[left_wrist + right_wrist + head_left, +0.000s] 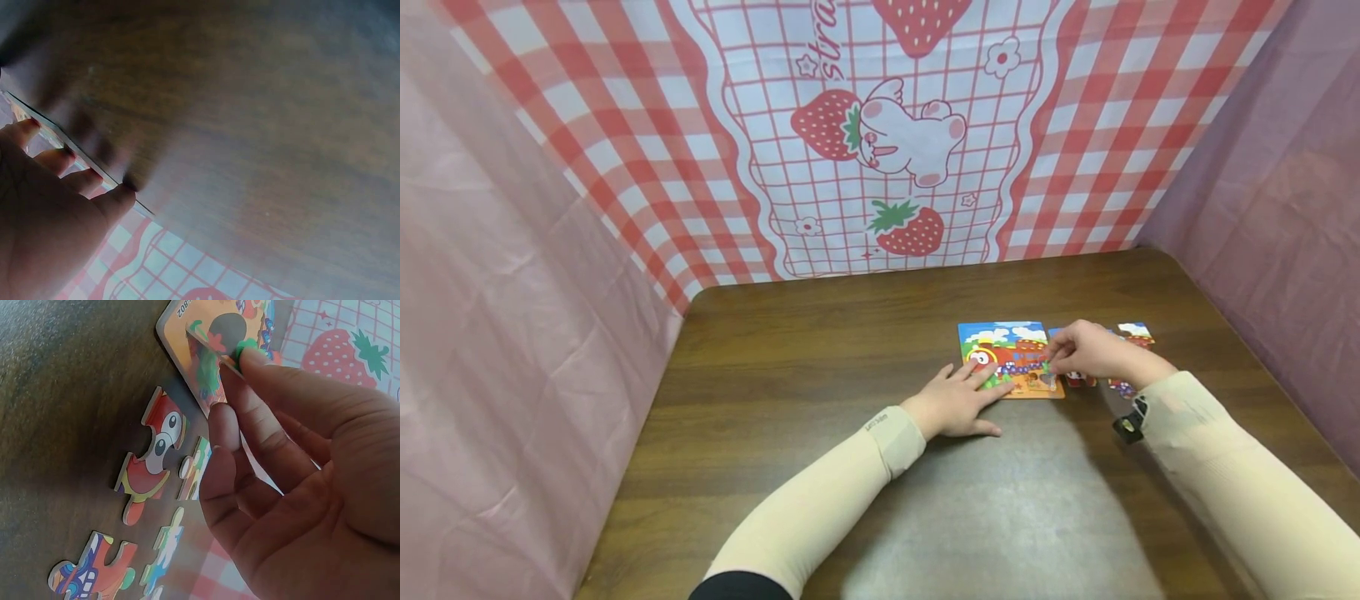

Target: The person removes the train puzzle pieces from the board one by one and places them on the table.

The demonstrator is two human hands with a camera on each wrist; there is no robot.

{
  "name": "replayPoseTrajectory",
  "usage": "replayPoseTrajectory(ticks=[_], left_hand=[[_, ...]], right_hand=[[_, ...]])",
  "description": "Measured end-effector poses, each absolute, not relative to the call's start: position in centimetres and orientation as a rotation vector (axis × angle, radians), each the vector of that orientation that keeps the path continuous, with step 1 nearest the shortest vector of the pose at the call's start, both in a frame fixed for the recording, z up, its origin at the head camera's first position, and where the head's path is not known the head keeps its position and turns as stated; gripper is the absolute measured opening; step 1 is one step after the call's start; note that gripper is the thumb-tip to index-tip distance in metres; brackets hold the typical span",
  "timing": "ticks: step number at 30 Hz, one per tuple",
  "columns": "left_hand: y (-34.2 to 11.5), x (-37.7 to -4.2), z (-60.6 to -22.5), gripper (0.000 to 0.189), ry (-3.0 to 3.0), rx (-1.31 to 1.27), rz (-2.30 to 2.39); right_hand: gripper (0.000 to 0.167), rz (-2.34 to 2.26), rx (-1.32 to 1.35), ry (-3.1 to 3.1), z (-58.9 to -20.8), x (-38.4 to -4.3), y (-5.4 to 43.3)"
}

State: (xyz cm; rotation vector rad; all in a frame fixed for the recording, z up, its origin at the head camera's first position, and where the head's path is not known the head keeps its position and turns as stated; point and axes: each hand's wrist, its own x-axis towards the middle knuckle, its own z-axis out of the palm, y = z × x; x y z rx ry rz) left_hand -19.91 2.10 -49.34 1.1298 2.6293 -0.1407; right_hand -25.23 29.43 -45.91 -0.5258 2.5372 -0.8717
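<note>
A jigsaw board (992, 332) with a red cartoon train lies on the table. My left hand (957, 403) rests on its lower left part, fingers spread. In the left wrist view, the fingertips (122, 195) of that hand lie over the board's edge. At the board's lower right corner, my right hand (1093, 352) pinches a jigsaw piece (215, 342) between thumb and forefinger. The piece is tilted close over the board, and the other fingers curl below it. Nearest to this hand is a loose red piece with two eyes (139, 477).
More loose jigsaw pieces lie right of the board, among them a blue and red piece (94, 569) and a cloud piece (1133, 330). The brown wooden table (805, 358) meets a strawberry-print cloth (895, 167) behind and pink curtains (497, 292) at the sides.
</note>
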Motion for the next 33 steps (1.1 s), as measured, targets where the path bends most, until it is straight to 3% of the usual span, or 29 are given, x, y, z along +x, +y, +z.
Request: replayPoseTrajectory(ticks=[14,33], left_hand=[[2.2,-19.8,-49.2,0.079,2.615,1.126,-0.132],[2.0,-19.8,-49.1,0.078,2.620,1.128,-0.147]], right_hand=[[0.016,-1.051,-0.487,2.450,-45.2,-24.9,31.0],[0.024,-1.102,-0.443,2.406,-44.4,-22.7,37.5]])
